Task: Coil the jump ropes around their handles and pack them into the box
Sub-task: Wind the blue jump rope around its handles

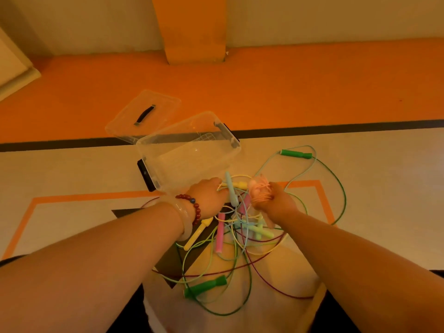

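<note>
A tangle of jump ropes (240, 236) in pink, yellow, green, light blue and maroon lies on the floor before me. My right hand (276, 200) grips a coiled pale pink rope bundle (260, 191) above the pile. My left hand (209, 195) reaches into the pile's far side beside a light blue handle (230, 191) and touches a yellow cord; whether it pinches it I cannot tell. The clear plastic box (168, 164) stands open just beyond my left hand. Green handles lie far right (296, 154) and near me (205, 287).
The clear box lid (125, 121) with a black handle lies on the floor behind the box. Orange and pale floor markings with a black line stretch around. An orange pillar (192, 32) rises at the back. My legs sit at the bottom corners.
</note>
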